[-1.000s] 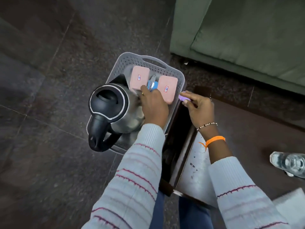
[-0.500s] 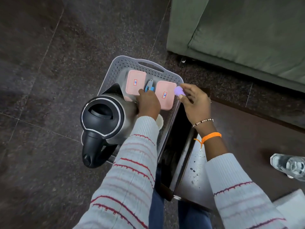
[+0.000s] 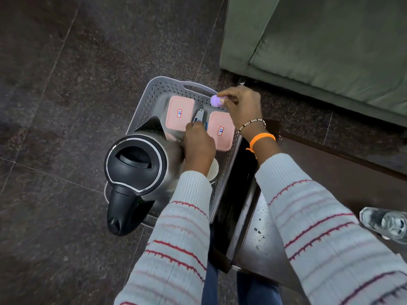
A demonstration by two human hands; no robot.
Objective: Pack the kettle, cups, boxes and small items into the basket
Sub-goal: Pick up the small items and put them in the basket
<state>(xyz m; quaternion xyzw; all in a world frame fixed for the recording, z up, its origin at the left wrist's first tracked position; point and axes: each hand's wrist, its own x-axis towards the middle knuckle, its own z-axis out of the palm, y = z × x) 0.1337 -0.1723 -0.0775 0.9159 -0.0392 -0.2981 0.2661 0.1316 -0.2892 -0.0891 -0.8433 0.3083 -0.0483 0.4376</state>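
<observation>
A grey perforated basket (image 3: 152, 100) stands on the dark floor. In it sit a steel kettle (image 3: 136, 166) with a black lid, two pink lidded boxes (image 3: 179, 112) (image 3: 220, 130) and a white cup (image 3: 213, 170), mostly hidden under my left sleeve. My left hand (image 3: 199, 146) reaches down between the boxes, its fingers curled round a small blue and silver item (image 3: 199, 116). My right hand (image 3: 241, 106) pinches a small purple item (image 3: 215, 100) above the basket's far right corner.
A dark wooden table (image 3: 330, 172) stands to the right of the basket, with a clear bottle (image 3: 385, 223) lying on it. A green sofa (image 3: 319, 40) fills the upper right. Dark stone floor lies to the left.
My right hand has carried the purple item from the table's edge to above the basket's far corner. My left hand has stayed between the boxes on the blue item.
</observation>
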